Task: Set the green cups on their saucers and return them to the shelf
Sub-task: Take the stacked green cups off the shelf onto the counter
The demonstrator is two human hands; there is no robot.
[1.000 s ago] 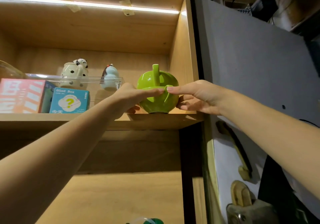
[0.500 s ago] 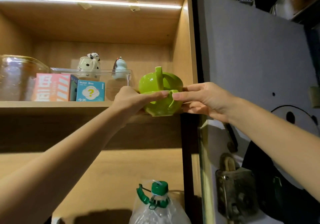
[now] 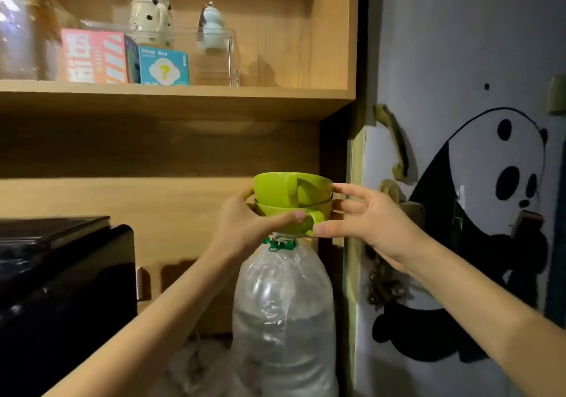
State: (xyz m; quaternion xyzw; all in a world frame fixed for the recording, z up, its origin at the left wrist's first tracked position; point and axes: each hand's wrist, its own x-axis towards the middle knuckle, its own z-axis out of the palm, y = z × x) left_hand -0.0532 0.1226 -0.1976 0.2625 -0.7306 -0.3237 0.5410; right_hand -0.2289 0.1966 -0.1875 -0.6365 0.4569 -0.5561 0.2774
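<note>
Two green cups (image 3: 284, 196) are stacked one inside the other and held in the air below the upper shelf (image 3: 171, 97). The upper cup's handle faces me, the lower cup's handle points right. My left hand (image 3: 245, 228) grips the stack from the left, its fingers curled under the lower cup. On the stack's right side, my right hand (image 3: 364, 225) pinches with thumb below and fingers at the rims. No saucers show.
A large plastic-wrapped water bottle (image 3: 283, 317) with a green cap stands right under the cups. A black appliance (image 3: 61, 289) fills the lower left. The shelf holds a blue blind box (image 3: 164, 65), a pink box (image 3: 93, 56), figurines and a clear case. A panda-painted door (image 3: 490, 212) is at right.
The stacked cups have come off the upper shelf and moved down, held by both hands, to just above the bottle cap. The view has tilted downward.
</note>
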